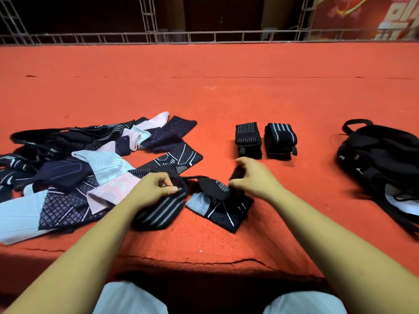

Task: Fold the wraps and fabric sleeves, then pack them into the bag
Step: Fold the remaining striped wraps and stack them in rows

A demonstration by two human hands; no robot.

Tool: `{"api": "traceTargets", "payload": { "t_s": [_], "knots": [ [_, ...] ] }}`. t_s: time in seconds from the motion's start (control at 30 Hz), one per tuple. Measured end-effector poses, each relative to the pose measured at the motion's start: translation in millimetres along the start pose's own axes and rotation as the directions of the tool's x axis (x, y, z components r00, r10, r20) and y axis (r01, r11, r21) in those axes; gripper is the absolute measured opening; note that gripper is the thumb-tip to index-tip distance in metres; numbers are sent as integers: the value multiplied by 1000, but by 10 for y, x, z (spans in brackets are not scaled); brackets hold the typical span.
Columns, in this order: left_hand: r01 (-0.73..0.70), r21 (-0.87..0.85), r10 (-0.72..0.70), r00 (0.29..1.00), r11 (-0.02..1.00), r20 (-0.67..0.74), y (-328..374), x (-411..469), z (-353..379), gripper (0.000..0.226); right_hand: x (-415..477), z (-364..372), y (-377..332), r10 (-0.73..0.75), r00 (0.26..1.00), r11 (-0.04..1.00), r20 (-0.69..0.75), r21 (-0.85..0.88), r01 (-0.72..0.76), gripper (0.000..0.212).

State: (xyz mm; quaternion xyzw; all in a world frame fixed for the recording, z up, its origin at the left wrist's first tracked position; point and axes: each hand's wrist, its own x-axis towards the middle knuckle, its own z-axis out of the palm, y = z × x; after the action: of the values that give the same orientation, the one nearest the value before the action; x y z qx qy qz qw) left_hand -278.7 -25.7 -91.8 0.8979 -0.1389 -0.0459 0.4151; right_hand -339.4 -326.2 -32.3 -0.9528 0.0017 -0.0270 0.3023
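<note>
A black wrap with grey stripes (158,211) lies in front of me, stretched between both hands. My left hand (154,189) pinches one part of it near its strap. My right hand (254,177) grips the other black end, lifted just above a folded dark sleeve (226,211). Two folded black striped wraps (248,140) (281,141) lie side by side beyond my right hand. A loose pile of dark, pink and pale blue fabric sleeves (79,168) spreads out at the left. The black bag (381,159) rests at the far right.
Everything lies on a red carpeted platform (204,87) whose front edge runs just before my knees. A metal truss railing (204,36) borders the far side. A white item (405,203) pokes out beside the bag.
</note>
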Motion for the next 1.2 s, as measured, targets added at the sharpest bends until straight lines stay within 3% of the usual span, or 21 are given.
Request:
{"api": "traceTargets", "payload": {
  "t_s": [0.07, 0.2, 0.33, 0.47, 0.53, 0.63, 0.7, 0.77, 0.83, 0.97, 1.2],
  "knots": [
    [-14, 22, 14, 999, 1000, 32, -35, -19, 27, 23, 14, 205, -301, -116, 983, 993, 142, 37, 112, 63],
    [0, -37, 3, 997, 999, 73, -129, -133, 16, 22, 151, 719, -573, -161, 927, 959, 340, -170, 229, 51],
    [48, -31, -47, 998, 998, 47, -271, -217, -41, 24, 214, 977, -566, -116, 975, 905, 191, -385, 183, 59],
    [55, -27, -54, 998, 998, 29, -290, -245, 19, 26, 231, 1049, -434, -76, 987, 905, 139, -405, 127, 65],
    [60, -26, -59, 998, 998, 24, -309, -232, 41, 26, 232, 1066, -416, -103, 985, 873, 137, -463, 156, 52],
    [77, -19, -77, 997, 997, 6, -338, -225, 42, 26, 196, 1018, -478, -260, 962, 795, 81, -548, 261, 33],
    [84, -17, -85, 996, 996, -33, -349, -226, 44, 28, 218, 913, -502, -261, 965, 841, -2, -491, 226, 29],
    [84, -16, -85, 993, 996, -83, -346, -230, 47, 28, 263, 745, -488, -125, 983, 951, -135, -299, 80, 29],
    [86, -11, -87, 989, 996, -119, -326, -231, 43, 27, 314, 557, -445, 3, 966, 995, -259, -95, -28, 27],
    [106, 28, -100, 978, 994, -183, -292, -193, 35, 26, 278, 233, -363, 63, 951, 981, -302, 191, -4, 32],
    [63, 48, -55, 985, 997, -162, -117, -145, 26, 22, 131, -45, -182, 172, 942, 916, -288, 399, -45, 41]
  ]
}}
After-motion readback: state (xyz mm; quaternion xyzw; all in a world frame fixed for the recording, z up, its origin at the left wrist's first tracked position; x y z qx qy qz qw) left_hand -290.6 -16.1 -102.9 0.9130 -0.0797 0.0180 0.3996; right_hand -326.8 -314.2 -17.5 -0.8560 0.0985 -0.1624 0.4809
